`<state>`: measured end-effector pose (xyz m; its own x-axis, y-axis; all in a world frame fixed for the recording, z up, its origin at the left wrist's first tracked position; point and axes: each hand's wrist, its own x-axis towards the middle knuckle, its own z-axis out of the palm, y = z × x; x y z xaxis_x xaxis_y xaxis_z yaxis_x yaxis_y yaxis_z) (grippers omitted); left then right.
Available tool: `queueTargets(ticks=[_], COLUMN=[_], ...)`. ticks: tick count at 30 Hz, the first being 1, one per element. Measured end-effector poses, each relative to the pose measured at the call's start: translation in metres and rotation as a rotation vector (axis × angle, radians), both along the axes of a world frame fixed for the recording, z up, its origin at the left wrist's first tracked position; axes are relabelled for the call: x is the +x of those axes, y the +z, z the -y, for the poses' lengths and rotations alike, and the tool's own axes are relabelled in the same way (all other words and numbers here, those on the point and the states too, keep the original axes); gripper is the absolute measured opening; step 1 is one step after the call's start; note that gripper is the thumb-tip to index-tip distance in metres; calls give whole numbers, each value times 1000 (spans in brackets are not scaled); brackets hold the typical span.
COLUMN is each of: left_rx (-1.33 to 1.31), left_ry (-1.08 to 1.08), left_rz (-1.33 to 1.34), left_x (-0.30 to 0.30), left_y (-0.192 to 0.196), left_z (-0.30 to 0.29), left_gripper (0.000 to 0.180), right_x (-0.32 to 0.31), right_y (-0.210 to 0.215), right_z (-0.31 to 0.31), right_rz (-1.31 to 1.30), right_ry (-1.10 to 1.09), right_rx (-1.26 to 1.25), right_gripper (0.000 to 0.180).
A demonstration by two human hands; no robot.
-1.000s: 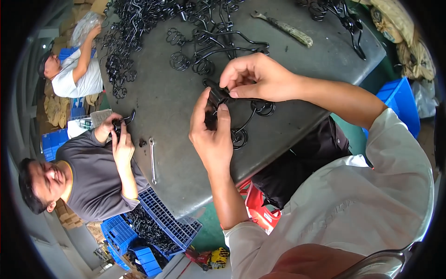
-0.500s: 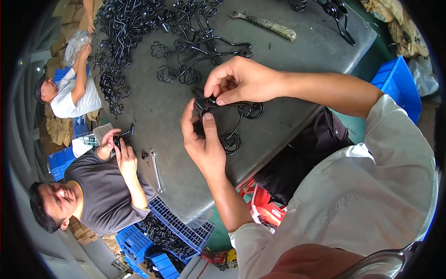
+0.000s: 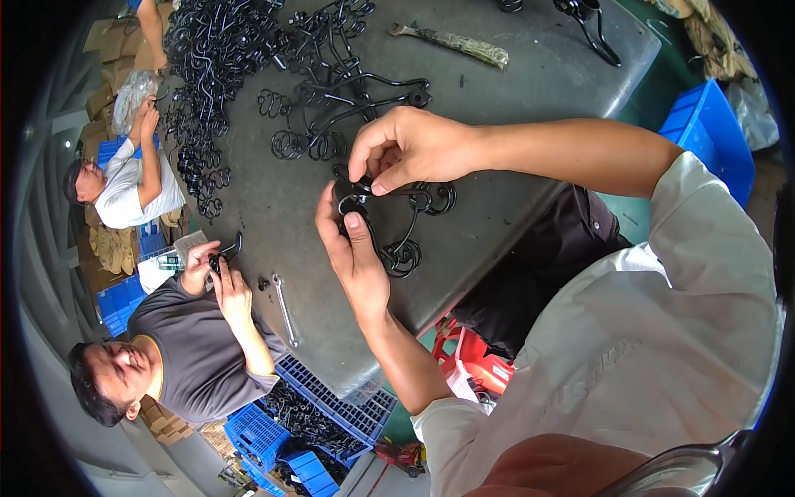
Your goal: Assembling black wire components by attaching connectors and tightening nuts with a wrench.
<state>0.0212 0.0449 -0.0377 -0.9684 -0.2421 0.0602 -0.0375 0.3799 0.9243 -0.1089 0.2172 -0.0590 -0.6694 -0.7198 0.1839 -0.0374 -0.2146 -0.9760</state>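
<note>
My left hand [image 3: 354, 248] and my right hand [image 3: 403, 149] both grip one black wire scroll piece [image 3: 402, 240] just above the grey metal table [image 3: 298, 207]. The left thumb presses on its upper end while the right fingers pinch the same end from above. Curled loops of the piece hang down to the right of my left hand. More black scroll pieces [image 3: 331, 99] lie on the table right behind my hands.
A big heap of black wire parts [image 3: 207, 74] covers the table's far left. A wrench [image 3: 284, 308] lies near the left edge, a worn tool [image 3: 451, 43] at the back. Two other people work at the left. Blue crates [image 3: 331, 406] stand below the table; another blue crate [image 3: 712, 132] stands at right.
The view has shifted a little, so my hands and the scroll piece sit lower in the picture. Both hands keep their grip. The person in the dark shirt has lifted a part.
</note>
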Motion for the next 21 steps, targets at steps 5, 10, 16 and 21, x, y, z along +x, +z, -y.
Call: queueTargets(ticks=[5,10,16,21], left_rx=[-37,77,-49,-153], left_ry=[13,-67,-31,-100], left_rz=[-67,-52,22,68], left_x=[-1,-4,-6,-10], left_y=[-3,3,15,15], left_z=[0,-1,-3,13], left_gripper=[48,51,49,56], right_x=[2,0,0,0], right_y=[3,8,7,4], right_z=[1,-5,-1,0], right_rz=[-15,-62,-89,-167], right_ry=[-5,-2,-19,-45], right_rx=[-14,10,11,41], right_gripper=[23,22,22,23])
